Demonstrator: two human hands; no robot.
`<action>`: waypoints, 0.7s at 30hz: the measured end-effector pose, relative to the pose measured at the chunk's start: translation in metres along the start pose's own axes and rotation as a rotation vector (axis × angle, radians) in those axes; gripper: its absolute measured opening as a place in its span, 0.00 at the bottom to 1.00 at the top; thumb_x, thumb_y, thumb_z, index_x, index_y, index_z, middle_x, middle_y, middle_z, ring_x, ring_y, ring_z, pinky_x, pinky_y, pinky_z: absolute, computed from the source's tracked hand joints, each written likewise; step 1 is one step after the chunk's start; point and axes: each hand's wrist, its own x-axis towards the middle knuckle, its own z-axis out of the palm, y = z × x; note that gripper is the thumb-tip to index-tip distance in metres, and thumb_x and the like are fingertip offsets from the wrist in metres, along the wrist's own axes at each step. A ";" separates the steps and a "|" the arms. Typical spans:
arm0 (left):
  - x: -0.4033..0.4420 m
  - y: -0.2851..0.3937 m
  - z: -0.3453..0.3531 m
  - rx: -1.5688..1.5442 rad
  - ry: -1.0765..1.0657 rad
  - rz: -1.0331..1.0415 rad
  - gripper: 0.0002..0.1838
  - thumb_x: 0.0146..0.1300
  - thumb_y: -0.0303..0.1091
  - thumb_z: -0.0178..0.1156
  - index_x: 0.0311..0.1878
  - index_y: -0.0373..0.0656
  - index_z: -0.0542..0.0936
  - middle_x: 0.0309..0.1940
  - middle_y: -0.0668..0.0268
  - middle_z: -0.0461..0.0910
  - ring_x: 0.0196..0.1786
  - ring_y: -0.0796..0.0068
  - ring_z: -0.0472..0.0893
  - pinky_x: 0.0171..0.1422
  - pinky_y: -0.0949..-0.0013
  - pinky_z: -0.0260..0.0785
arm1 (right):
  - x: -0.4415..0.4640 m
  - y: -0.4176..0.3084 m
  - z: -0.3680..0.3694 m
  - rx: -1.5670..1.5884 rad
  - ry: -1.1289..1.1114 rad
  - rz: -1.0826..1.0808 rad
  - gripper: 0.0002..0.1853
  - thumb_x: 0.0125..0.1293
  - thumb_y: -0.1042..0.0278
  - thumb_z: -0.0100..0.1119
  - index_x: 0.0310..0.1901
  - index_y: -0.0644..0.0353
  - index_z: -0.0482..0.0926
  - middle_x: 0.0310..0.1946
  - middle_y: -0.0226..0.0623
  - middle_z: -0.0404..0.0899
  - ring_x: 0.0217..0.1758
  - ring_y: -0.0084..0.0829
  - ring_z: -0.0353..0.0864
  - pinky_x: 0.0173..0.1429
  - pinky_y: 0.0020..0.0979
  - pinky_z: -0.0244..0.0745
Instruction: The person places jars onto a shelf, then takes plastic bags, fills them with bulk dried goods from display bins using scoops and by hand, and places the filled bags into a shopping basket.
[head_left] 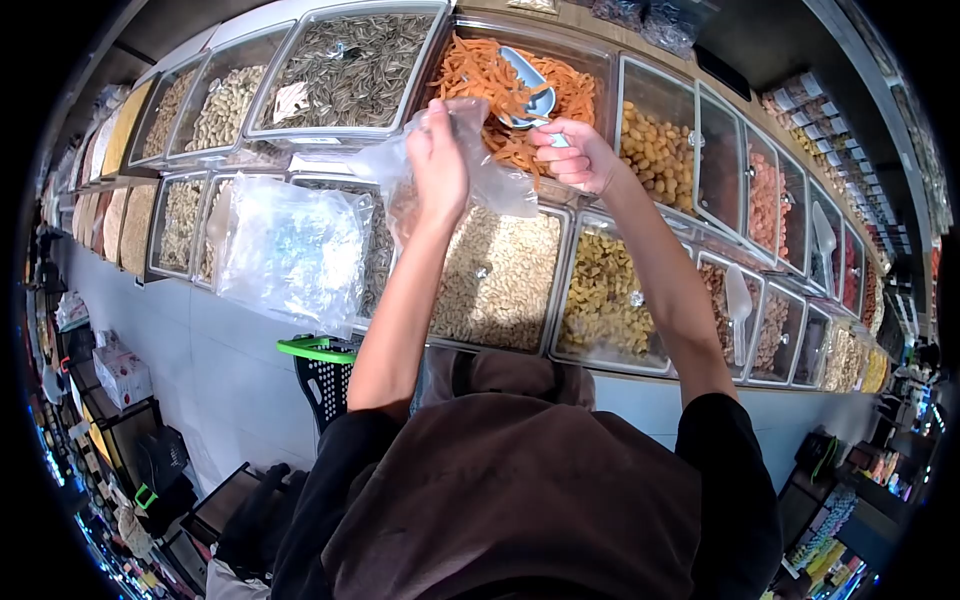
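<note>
Taking the view as a clock, our pale floor (180, 330) lies at 8 and 9 o'clock, and the worktop (600, 35) carries two rows of squarish clear bins, curving from 9 to 3.

In the near row, we have flat cream kernels (495, 275) at the centre and wrinkled yellow-green fruit (600, 290) at 3, under glossy lids. In the far row lie thin orange strips (578, 100) at 12, dark streaked seeds (345, 70) at 11 and rounded tan pieces (655, 155) at 2.

Our left hand (438, 165) clutches a thin, translucent bag (510, 190) that partly covers the orange strips' bin. Our right hand (580, 155) grips the handle of a smooth blue scoop (530, 85), its bowl among the strips.

A black perforated basket (325, 385) with a green rim stands at 8. Crinkled plastic bags (290, 250) block some near lids at 9 to 10; a white scoop (738, 305) rests at 3. Beyond, packets (805, 95) fill shelving at 2.
</note>
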 end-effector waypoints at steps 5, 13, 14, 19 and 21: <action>-0.030 0.011 -0.051 -0.232 0.177 -0.196 0.17 0.78 0.43 0.48 0.37 0.42 0.78 0.24 0.71 0.75 0.27 0.81 0.73 0.33 0.74 0.66 | -0.016 0.004 -0.003 0.037 -0.017 -0.039 0.14 0.76 0.60 0.42 0.30 0.52 0.66 0.14 0.16 0.59 0.08 0.10 0.50 0.06 0.16 0.46; -0.064 0.035 -0.086 0.098 0.094 -0.331 0.12 0.71 0.39 0.62 0.43 0.38 0.84 0.15 0.81 0.68 0.16 0.91 0.59 0.21 0.78 0.46 | -0.043 0.005 0.018 -0.013 -0.025 -0.094 0.27 0.79 0.40 0.37 0.32 0.55 0.69 0.13 0.17 0.58 0.07 0.10 0.53 0.06 0.16 0.49; -0.066 0.033 -0.088 0.102 0.104 -0.345 0.13 0.72 0.38 0.61 0.45 0.37 0.85 0.14 0.81 0.67 0.15 0.90 0.59 0.21 0.77 0.46 | -0.047 0.005 0.022 -0.014 -0.041 -0.105 0.28 0.78 0.38 0.35 0.32 0.55 0.68 0.13 0.17 0.58 0.07 0.10 0.53 0.06 0.16 0.49; -0.070 0.022 -0.095 -0.056 0.076 -0.380 0.17 0.75 0.39 0.55 0.52 0.34 0.84 0.14 0.79 0.67 0.15 0.89 0.60 0.20 0.76 0.50 | -0.064 0.012 0.043 0.000 -0.075 -0.099 0.30 0.78 0.35 0.31 0.33 0.57 0.64 0.13 0.20 0.60 0.06 0.13 0.56 0.05 0.17 0.50; -0.069 0.024 -0.088 -0.227 0.157 -0.446 0.20 0.77 0.41 0.51 0.53 0.34 0.84 0.16 0.77 0.69 0.15 0.87 0.62 0.20 0.76 0.53 | -0.072 0.019 0.061 0.012 -0.048 -0.081 0.29 0.78 0.36 0.33 0.32 0.56 0.64 0.12 0.20 0.58 0.06 0.12 0.54 0.05 0.17 0.49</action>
